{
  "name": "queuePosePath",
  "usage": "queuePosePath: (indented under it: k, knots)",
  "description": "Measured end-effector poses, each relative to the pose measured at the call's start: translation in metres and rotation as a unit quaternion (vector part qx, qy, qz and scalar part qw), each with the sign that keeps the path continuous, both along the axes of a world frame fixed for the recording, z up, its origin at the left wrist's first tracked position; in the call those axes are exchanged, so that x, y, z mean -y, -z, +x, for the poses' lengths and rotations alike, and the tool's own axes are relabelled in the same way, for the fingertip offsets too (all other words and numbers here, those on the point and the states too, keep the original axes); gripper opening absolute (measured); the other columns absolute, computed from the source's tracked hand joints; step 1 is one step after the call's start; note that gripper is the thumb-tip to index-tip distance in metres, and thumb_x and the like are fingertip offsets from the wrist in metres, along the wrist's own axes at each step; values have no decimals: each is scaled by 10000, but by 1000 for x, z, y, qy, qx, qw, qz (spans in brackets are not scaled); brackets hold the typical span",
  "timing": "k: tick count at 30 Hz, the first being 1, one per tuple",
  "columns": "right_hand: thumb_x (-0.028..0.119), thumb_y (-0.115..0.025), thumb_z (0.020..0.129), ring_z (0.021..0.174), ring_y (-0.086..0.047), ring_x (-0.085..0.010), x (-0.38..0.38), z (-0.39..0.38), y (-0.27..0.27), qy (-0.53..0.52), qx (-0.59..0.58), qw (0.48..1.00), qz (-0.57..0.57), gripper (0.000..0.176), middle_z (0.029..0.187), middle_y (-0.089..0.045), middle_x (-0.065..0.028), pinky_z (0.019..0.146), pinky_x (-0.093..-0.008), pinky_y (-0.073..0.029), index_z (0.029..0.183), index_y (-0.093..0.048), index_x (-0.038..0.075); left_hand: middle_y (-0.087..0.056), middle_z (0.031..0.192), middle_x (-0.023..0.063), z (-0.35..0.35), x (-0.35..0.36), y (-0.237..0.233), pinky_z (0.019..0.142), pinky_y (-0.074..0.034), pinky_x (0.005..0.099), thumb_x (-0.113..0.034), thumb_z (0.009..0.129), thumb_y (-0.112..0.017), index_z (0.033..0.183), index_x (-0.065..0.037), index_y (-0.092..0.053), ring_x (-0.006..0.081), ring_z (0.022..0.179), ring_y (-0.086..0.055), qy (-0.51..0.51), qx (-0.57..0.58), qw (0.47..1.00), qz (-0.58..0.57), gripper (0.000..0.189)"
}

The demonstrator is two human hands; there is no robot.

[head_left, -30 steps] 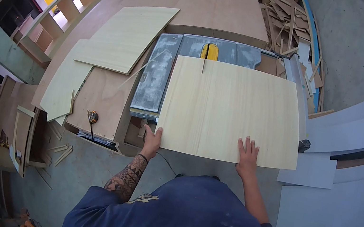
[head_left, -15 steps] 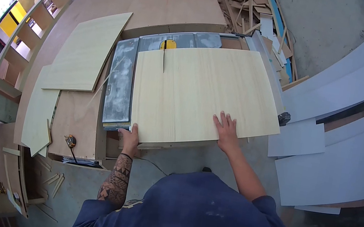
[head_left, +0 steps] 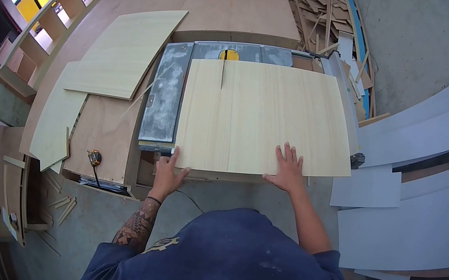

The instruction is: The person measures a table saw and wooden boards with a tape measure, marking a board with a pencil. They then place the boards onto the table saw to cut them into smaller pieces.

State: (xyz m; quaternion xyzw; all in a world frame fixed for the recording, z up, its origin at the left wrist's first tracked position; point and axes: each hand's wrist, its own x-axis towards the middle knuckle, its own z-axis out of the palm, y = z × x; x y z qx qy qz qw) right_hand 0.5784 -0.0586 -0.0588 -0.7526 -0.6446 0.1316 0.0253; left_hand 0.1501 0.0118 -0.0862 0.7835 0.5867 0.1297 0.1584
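Note:
A pale plywood panel [head_left: 270, 118] lies flat across a grey metal table saw [head_left: 165, 94]. A dark, narrow line runs inward from its far edge, beside the yellow insert [head_left: 230, 55] of the saw. My left hand [head_left: 168, 177] grips the panel's near left corner, one digit pointing forward along the side and another at the front edge; its other fingers are partly hidden. Spread flat on top near the front edge, my right hand [head_left: 287, 171] presses the panel with its fingers apart.
Another plywood sheet [head_left: 126, 52] rests on the brown workbench [head_left: 108, 126] to the left, with a tape measure [head_left: 94, 158] nearer me. Wood offcuts [head_left: 323, 14] pile up at the back right. White sheets [head_left: 411, 230] lie on the floor at right. A cable [head_left: 190, 199] trails below the saw.
The camera view has shifted. The panel has slid slightly forward over the saw, and the dark line looks a little longer. My left hand has turned at the corner; my right hand's fingers are spread wider.

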Motion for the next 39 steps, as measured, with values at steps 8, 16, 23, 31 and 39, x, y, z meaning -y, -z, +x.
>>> queuePosePath:
  k: [8, 16, 23, 31, 39]
  knots:
    - [609, -503, 1017, 1605, -224, -390, -10, -19, 52, 63, 52, 986, 146, 794, 1719, -298, -171, 1274, -680, -90, 1644, -394, 133, -591, 985, 126, -23, -29, -7, 792, -566, 454, -306, 977, -732, 1650, -234, -371, 316, 905, -656, 147, -71, 986, -38, 767]
    - [454, -612, 991, 1592, -287, -360, -29, -14, 56, 72, 76, 980, 168, 718, 1714, -333, -143, 1263, -672, -151, 1626, -436, 169, -654, 969, 105, -25, -48, -4, 754, -579, 446, -347, 969, -724, 1622, -228, -412, 318, 891, -701, 157, -39, 987, -19, 733]
    - [443, -609, 995, 1598, -280, -347, -43, -8, 61, 74, 84, 978, 174, 704, 1713, -334, -132, 1265, -665, -164, 1630, -432, 194, -661, 982, 123, -20, -62, 0, 753, -572, 467, -384, 971, -719, 1616, -239, -423, 341, 887, -708, 151, -17, 988, -11, 724]
    - [491, -583, 996, 1579, -288, -384, -62, -6, 48, 72, 52, 981, 174, 705, 1699, -337, -166, 1257, -685, -155, 1609, -455, 169, -679, 967, 144, -7, -80, -21, 766, -558, 492, -378, 938, -760, 1605, -234, -448, 378, 885, -698, 139, -54, 988, -48, 750]
    - [530, -554, 1001, 1606, -229, -365, -81, 3, 47, 87, 42, 983, 155, 752, 1735, -266, -144, 1280, -667, -111, 1658, -370, 214, -690, 1006, 168, 3, -102, -16, 794, -565, 491, -340, 952, -751, 1621, -231, -434, 376, 925, -709, 144, -59, 986, -55, 748]
